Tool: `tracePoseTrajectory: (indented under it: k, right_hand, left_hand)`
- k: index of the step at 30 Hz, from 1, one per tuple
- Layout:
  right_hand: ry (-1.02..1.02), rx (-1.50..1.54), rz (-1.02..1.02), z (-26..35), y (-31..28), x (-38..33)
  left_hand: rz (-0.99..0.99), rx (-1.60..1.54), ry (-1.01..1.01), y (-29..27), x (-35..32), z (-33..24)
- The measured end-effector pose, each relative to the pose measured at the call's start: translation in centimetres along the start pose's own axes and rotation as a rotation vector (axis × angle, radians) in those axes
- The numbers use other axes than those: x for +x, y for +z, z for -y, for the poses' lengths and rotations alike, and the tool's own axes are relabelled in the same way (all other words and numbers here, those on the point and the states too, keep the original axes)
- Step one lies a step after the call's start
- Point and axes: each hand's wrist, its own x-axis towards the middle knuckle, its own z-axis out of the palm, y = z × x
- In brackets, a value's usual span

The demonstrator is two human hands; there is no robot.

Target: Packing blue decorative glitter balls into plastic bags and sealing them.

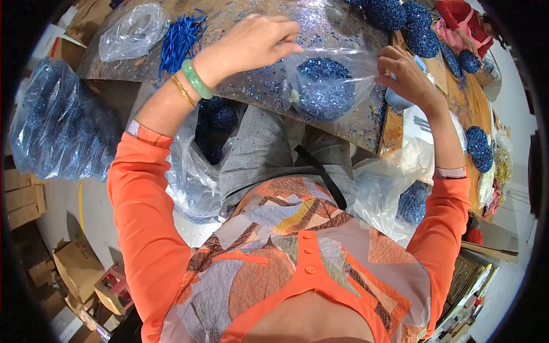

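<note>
So a glittery blue ball (326, 88) is being wrapped in a clear bag (361, 68) here, right at the near edge of a table (246, 86) that's being covered in loose blue glitter. The film is being pinched on its right side by the right hand (403, 74), thumb against fingers. On the other side, the fingers of the left hand (260, 46) are being kept curled in by the bag's upper left edge; whether any film is being pinched there can't really be told, plastic's too see-through.

Progress-wise, looks like about halfway on this one: the ball is being enclosed by the bag already, but no knot or tie is being shown, so the closing part is probably being left for later. Overall count can't be worked out.

Plenty of blue stuff is being held in a big sack (60, 123) off to the left, so some packing is seemingly being ticked off. More bare balls (420, 34) are being kept at the upper right, likely being left to do. Blue tinsel (182, 43) and a crumpled pouch (134, 31) are being parked upper left.
</note>
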Motion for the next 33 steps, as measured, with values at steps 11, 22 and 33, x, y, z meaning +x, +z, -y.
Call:
tracePoseTrajectory:
  k: [11, 22, 33]
  right_hand:
    - [-0.003, -0.078, -0.047, 1.0, -0.1, -0.4]
    - [-0.137, 0.013, -0.096, 5.7, 1.7, 0.8]
    - [0.111, 0.422, -0.198, 5.6, 2.5, 2.1]
  left_hand:
    - [-0.005, -0.029, -0.044, 5.4, 5.2, -4.2]
    - [-0.113, 0.129, -0.061, 6.4, 7.3, -3.9]
    - [-0.151, -0.045, -0.197, 7.1, 6.9, -3.8]
